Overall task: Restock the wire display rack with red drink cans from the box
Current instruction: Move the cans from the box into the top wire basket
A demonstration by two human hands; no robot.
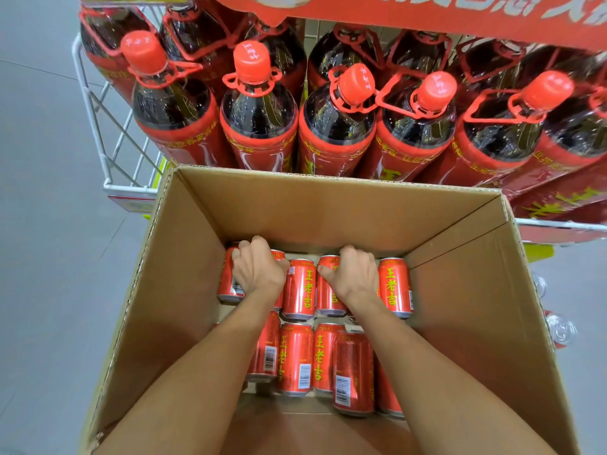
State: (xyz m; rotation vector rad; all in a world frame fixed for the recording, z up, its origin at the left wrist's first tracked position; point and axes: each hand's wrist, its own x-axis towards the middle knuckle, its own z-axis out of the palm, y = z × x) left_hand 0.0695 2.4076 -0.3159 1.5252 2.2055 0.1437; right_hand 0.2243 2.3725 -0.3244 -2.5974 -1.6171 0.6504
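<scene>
Gripping cans (226, 280) that seem hard and slippery at the box's (295, 208) twelve o'clock end, left hand (259, 270) and right hand (353, 277) wrap their sides.

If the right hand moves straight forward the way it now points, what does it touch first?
Probably the far wall of the cardboard box, just beyond the red can the right hand grips; depth unclear.

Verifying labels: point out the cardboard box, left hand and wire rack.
cardboard box (328, 208): head view, far inner wall
left hand (259, 274): head view, back of hand
wire rack (129, 188): head view, bottom rail
</scene>
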